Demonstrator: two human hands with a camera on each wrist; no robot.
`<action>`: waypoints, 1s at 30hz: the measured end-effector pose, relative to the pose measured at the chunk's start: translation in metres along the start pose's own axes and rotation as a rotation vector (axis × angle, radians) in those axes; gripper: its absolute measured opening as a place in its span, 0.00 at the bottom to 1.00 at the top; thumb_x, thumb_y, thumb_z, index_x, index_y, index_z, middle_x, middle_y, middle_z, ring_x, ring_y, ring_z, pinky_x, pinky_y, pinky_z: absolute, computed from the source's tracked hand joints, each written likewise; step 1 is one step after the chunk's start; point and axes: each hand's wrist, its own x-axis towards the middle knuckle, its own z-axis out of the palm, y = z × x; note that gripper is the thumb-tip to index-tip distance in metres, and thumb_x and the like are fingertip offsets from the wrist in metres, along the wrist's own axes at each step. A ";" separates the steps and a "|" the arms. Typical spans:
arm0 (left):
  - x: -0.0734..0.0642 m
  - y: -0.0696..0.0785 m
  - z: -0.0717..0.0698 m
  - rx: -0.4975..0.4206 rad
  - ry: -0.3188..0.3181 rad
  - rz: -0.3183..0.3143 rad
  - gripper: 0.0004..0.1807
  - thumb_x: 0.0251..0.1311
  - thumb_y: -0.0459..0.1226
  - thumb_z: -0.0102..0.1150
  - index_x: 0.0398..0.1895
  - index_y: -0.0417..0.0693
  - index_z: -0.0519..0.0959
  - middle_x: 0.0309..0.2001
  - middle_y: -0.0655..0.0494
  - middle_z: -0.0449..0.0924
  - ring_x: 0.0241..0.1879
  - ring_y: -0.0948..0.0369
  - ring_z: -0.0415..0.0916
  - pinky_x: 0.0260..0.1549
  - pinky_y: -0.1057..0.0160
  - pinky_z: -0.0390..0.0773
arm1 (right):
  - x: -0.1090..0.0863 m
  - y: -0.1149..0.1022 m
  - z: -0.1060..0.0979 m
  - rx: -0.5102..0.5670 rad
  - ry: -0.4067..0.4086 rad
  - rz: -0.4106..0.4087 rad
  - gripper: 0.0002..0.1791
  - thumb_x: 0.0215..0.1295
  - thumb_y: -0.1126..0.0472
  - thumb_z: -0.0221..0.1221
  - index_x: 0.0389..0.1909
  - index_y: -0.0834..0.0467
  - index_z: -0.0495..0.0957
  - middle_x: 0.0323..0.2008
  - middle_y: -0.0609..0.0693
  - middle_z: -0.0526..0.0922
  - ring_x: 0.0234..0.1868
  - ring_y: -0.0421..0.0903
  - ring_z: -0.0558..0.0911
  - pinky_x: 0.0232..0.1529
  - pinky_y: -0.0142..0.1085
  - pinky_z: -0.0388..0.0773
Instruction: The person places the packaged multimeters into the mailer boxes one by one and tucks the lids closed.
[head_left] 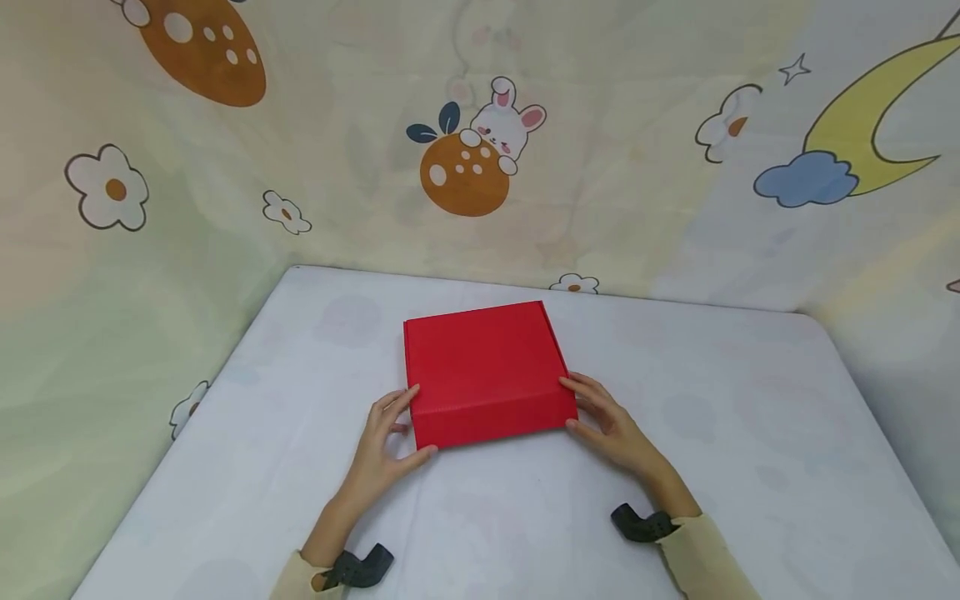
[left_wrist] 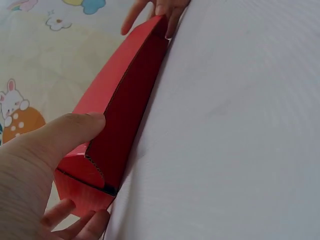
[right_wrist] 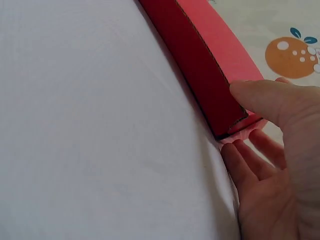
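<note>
A flat red cardboard box (head_left: 483,358) with its lid down lies on the white table, turned slightly askew. My left hand (head_left: 380,454) holds its near left corner, thumb at the front and fingers along the left side. At the near right corner my right hand (head_left: 611,425) grips in the same way, its fingers on the right side. In the left wrist view the left thumb (left_wrist: 82,127) presses the front edge of the box (left_wrist: 127,95), where corrugated board shows. The right wrist view has the right thumb (right_wrist: 260,97) on that edge of the box (right_wrist: 210,65). The box's inside is hidden.
A white cloth covers the table (head_left: 750,433). Behind and beside it hangs a patterned curtain (head_left: 360,167) with a bunny, flowers and a moon. Dark wrist bands (head_left: 360,567) sit at both cuffs.
</note>
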 end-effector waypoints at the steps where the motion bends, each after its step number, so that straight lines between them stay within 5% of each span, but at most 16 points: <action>1: 0.001 0.000 0.000 -0.019 -0.022 -0.028 0.50 0.44 0.33 0.77 0.73 0.57 0.63 0.68 0.46 0.60 0.63 0.52 0.64 0.46 0.57 0.83 | 0.001 -0.002 0.002 -0.003 0.001 0.007 0.34 0.60 0.77 0.61 0.68 0.63 0.66 0.70 0.61 0.58 0.69 0.34 0.61 0.61 0.25 0.69; 7: 0.005 0.000 0.001 -0.098 -0.060 -0.091 0.45 0.49 0.32 0.74 0.72 0.58 0.65 0.74 0.41 0.54 0.66 0.42 0.65 0.53 0.51 0.77 | 0.008 -0.023 0.008 -0.053 0.077 -0.013 0.29 0.56 0.81 0.61 0.61 0.71 0.70 0.65 0.70 0.63 0.65 0.31 0.64 0.57 0.25 0.72; 14: 0.010 -0.001 0.004 -0.044 0.009 -0.043 0.40 0.46 0.28 0.75 0.67 0.52 0.72 0.70 0.38 0.62 0.62 0.41 0.69 0.47 0.51 0.80 | 0.016 -0.036 0.013 -0.081 0.193 0.004 0.25 0.52 0.81 0.64 0.54 0.72 0.76 0.57 0.70 0.71 0.58 0.31 0.71 0.51 0.30 0.79; 22: 0.009 0.000 0.007 0.032 0.100 -0.075 0.35 0.43 0.29 0.76 0.60 0.49 0.77 0.62 0.40 0.70 0.56 0.43 0.75 0.41 0.52 0.83 | 0.019 -0.035 0.023 -0.064 0.303 -0.035 0.22 0.46 0.84 0.66 0.46 0.74 0.79 0.48 0.70 0.76 0.50 0.29 0.76 0.47 0.30 0.81; 30: 0.016 0.000 0.015 0.076 0.199 -0.032 0.30 0.43 0.26 0.75 0.55 0.46 0.81 0.57 0.37 0.74 0.50 0.44 0.81 0.37 0.55 0.84 | 0.021 -0.046 0.026 -0.109 0.424 0.089 0.17 0.46 0.80 0.69 0.41 0.71 0.84 0.42 0.66 0.82 0.42 0.27 0.79 0.45 0.31 0.81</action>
